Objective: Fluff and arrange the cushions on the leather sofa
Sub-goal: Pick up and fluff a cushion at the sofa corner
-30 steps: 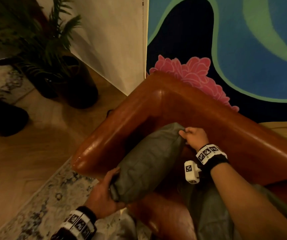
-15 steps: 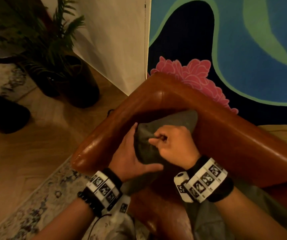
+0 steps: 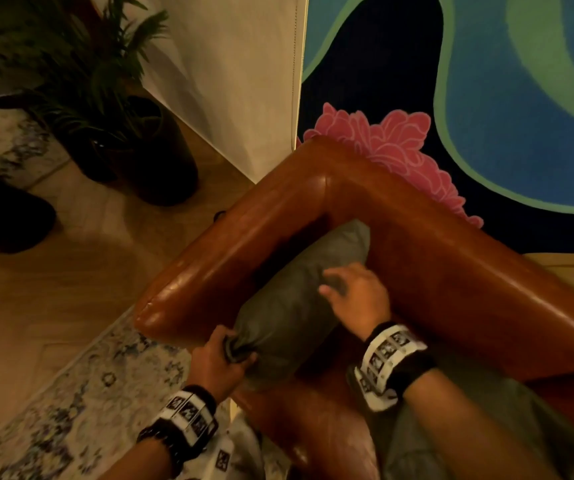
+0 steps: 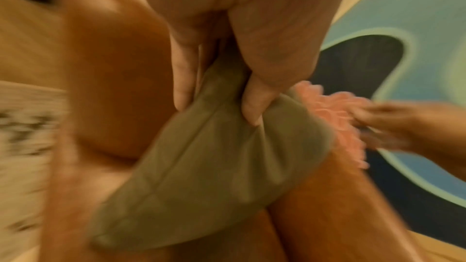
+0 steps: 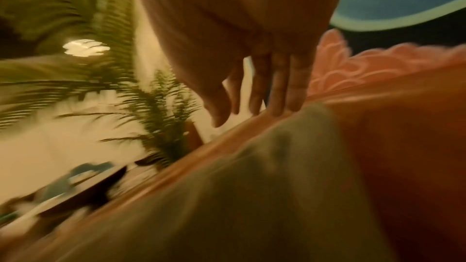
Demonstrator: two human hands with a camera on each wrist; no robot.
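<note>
1 cushion (image 3: 299, 299) on leather sofa (image 3: 451, 271), wood floor (image 3: 36, 306).

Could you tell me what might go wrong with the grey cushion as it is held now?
The left hand pinches only one bunched corner of the grey cushion, so a hard tug may strain that seam. The right hand is open above it, so the cushion could slump off the sofa arm corner.
</note>
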